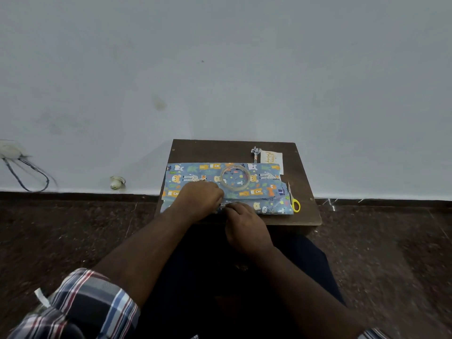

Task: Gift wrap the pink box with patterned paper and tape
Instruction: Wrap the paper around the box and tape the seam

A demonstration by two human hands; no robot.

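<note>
Blue patterned paper (261, 184) with cartoon animals covers the box on a small dark wooden table (303, 211); no pink of the box shows. A roll of clear tape (235, 177) lies on top of the paper. My left hand (199, 200) presses down on the paper's near left part, fingers curled over the folded flap. My right hand (245, 226) is at the near edge beside it, its fingertips pinching the paper's seam. What lies under the two hands is hidden.
Yellow-handled scissors (294, 203) lie at the paper's right edge. A white card with gold writing (271, 159) and a small paper bow (255, 152) sit at the table's back right. The table stands against a pale wall; dark floor surrounds it.
</note>
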